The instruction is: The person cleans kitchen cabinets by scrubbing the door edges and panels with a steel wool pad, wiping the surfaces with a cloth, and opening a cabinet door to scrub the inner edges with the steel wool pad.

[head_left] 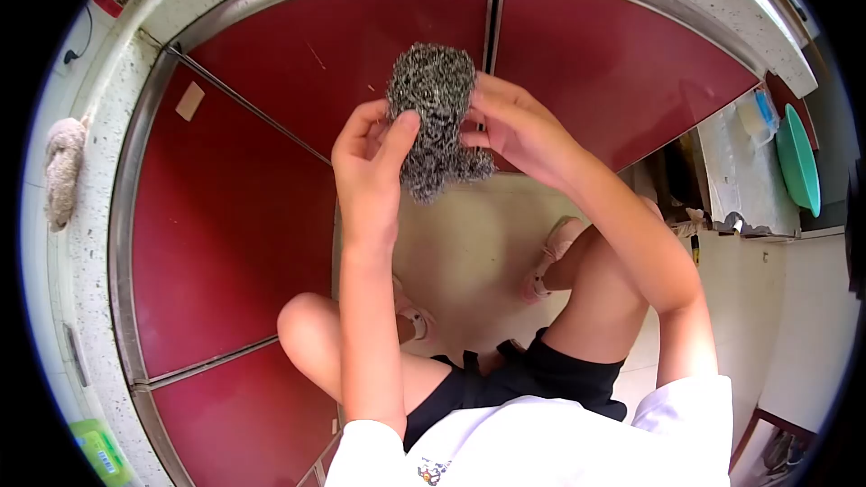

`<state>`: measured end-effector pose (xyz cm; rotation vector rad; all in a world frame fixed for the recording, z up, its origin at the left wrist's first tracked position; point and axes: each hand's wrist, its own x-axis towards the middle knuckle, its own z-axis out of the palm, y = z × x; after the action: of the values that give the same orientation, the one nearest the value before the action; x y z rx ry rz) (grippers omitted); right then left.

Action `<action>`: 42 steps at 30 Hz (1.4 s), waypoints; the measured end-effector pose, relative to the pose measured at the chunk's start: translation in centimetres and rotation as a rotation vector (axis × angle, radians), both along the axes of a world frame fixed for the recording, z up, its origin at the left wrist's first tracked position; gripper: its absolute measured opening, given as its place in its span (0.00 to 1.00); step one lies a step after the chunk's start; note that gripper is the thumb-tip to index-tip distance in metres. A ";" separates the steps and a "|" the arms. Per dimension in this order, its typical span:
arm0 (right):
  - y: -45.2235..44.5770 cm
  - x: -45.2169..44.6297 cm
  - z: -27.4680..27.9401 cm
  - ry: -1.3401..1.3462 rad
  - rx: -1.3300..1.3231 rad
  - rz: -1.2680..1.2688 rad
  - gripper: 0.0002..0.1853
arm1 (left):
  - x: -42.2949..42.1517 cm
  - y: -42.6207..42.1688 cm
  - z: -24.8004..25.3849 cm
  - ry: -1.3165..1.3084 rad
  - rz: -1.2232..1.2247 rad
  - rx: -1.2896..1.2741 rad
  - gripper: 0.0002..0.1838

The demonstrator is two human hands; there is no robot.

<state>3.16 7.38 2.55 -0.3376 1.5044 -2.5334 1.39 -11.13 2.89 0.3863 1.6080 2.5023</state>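
Observation:
A fuzzy grey-and-black speckled cloth (431, 95) hangs between my two hands in front of the red cabinet doors. My left hand (372, 149) grips its left edge, with the thumb lying on the front of the cloth. On the other side my right hand (510, 122) holds the right edge, its fingers partly behind the cloth. The lower end of the cloth hangs loose in folds, with one part sticking out to the right.
Red cabinet doors (577, 63) stand close in front and at left, under a speckled stone counter (95, 271). A pale rag (65, 171) lies on the counter's left edge. At right are a green basin (797, 160) and a shelf (744, 167).

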 end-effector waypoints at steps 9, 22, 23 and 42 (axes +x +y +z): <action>-1.0 0.2 -0.6 0.032 0.140 -0.072 0.23 | 0.6 -0.8 -0.3 -0.052 -0.014 -0.004 0.14; -1.0 0.5 0.6 0.076 0.049 0.027 0.29 | 0.6 -0.4 -0.9 0.190 0.098 -0.110 0.10; -0.6 0.3 0.6 0.058 -0.007 0.058 0.29 | 0.6 -0.3 -0.8 0.192 0.102 -0.099 0.10; 9.6 4.0 2.4 -0.063 -0.223 -0.242 0.29 | -2.6 8.7 5.5 0.448 0.260 -0.384 0.12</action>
<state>7.16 16.93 4.99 -0.1083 1.3128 -2.8797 -1.22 -2.44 8.36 0.7671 2.3940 2.2999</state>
